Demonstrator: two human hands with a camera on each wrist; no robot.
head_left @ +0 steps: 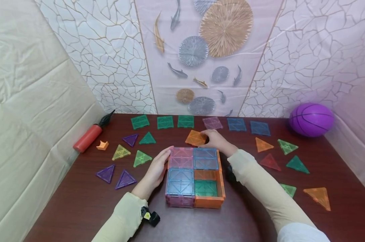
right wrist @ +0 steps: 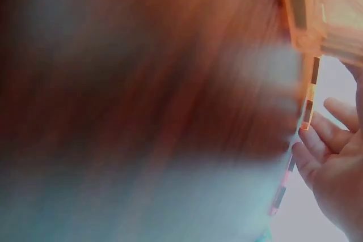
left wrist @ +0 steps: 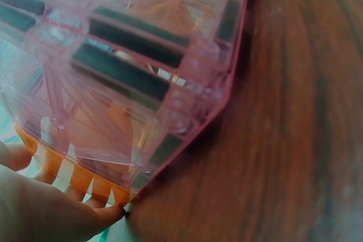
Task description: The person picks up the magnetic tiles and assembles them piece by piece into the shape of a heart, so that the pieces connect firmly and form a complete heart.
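Note:
A box of see-through magnetic tiles [head_left: 180, 182] stands in the middle of the table, with pink and orange sides. Three square tiles cover its top, two blue and one pink; the near right quarter is uncovered and shows a green tile [head_left: 205, 188] inside. At the far left corner, my left hand [head_left: 157, 167] holds the box, its fingers against an orange panel [left wrist: 74, 168] in the left wrist view. Just behind the box, my right hand [head_left: 217, 141] grips the right edge of an orange square tile [head_left: 196, 138] between thumb and fingers.
Along the back lie green square tiles [head_left: 165, 122], a pink one [head_left: 212, 123] and blue ones [head_left: 236, 124]. Triangle tiles are spread left [head_left: 125, 179] and right [head_left: 318, 197]. A red pump [head_left: 88, 138], an orange crown-shaped piece [head_left: 102, 145] and a purple ball [head_left: 311, 120] occupy the sides.

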